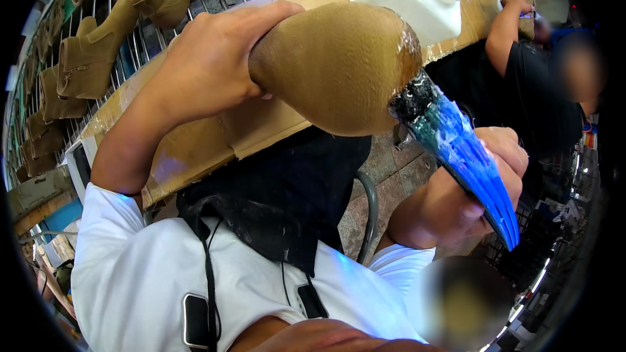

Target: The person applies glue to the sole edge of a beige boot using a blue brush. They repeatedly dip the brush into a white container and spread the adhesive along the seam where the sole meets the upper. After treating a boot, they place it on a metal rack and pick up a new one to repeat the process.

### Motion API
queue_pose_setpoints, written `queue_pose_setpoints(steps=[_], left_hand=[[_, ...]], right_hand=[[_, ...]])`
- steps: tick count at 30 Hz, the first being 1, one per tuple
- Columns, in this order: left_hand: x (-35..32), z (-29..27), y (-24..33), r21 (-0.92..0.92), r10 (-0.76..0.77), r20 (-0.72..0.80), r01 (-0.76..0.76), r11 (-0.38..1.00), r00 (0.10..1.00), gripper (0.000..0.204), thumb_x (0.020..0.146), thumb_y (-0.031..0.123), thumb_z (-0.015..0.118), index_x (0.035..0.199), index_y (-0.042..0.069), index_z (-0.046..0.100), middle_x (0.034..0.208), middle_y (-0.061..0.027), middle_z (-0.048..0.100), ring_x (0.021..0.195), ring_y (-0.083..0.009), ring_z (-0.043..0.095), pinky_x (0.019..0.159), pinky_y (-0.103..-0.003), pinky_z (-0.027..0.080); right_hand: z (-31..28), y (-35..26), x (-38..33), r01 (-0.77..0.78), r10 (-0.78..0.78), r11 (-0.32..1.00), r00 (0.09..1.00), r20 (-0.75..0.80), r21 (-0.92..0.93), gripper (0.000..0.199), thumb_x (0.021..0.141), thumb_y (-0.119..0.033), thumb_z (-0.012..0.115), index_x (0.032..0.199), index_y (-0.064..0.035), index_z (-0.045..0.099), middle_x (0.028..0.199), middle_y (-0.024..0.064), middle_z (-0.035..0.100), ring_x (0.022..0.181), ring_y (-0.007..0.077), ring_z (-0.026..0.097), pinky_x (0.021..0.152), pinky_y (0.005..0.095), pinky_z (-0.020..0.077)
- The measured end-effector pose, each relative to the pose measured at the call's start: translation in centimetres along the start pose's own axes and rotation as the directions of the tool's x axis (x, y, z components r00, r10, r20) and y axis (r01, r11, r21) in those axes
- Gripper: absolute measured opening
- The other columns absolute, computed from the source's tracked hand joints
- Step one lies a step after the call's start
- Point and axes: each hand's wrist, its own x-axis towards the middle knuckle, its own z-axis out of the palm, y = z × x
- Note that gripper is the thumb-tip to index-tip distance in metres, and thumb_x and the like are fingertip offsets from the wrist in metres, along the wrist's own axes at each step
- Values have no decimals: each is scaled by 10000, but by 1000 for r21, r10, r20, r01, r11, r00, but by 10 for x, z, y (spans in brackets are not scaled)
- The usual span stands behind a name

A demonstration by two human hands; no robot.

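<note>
My left hand (208, 58) is wrapped round the narrower end of a tan boot (332, 68), holding it up above the work surface. The boot's rounded part faces me, and along its right edge runs a wet, shiny brown band. Closed round a blue-handled brush (466, 156), my right hand (508, 163) sits lower and to the right. The brush's dark, clotted bristle end touches that shiny edge. Whitish dried smears coat the handle. The boot's far side is hidden.
A cardboard-covered bench (195, 146) lies below my left arm. Beyond it stands a wire rack (134, 32) with several tan boots (91, 58). A white container (411, 0) is just behind the held boot. At the right, another person (535, 91) handles a tan boot.
</note>
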Motion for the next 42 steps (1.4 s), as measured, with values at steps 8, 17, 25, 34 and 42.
queue_pose_setpoints(steps=[8,17,25,34,42], left_hand=[[-37,6,-53,136,65,-31,-61,989,997,615,631,163,773,1181,63,518,1076,-154,602,942,-330,592,811,-364,479],[-69,-8,-54,-774,-302,222,356,523,927,896,604,168,804,1326,-35,313,1261,-117,464,1137,-193,469,976,-308,357],[-76,15,-31,-651,-159,440,435,622,884,958,616,186,803,1374,-30,259,1314,-156,432,1208,-223,425,1003,-316,335],[-81,16,-18,-603,-25,413,294,741,910,1009,581,308,822,1386,52,271,1201,-180,552,1112,-291,542,931,-357,422],[-88,13,-22,-594,-40,406,297,747,913,995,586,324,820,1384,66,285,1202,-173,549,1110,-291,542,921,-359,426]], right_hand=[[0,65,-33,-520,527,849,822,-215,91,163,819,-62,594,887,84,565,881,96,578,789,142,532,755,235,424],[20,97,-48,-142,344,876,854,390,-461,148,765,10,649,909,23,620,858,83,586,746,159,572,663,225,438],[35,56,-59,-805,844,450,525,109,387,150,835,-114,603,869,32,603,810,80,609,692,144,563,623,254,440],[65,38,-5,-556,757,367,644,107,746,165,839,-126,590,898,27,569,807,91,607,669,151,559,600,276,433],[56,4,-19,-505,718,532,694,-46,680,202,796,-38,568,951,92,563,896,117,599,800,163,572,776,292,455]])
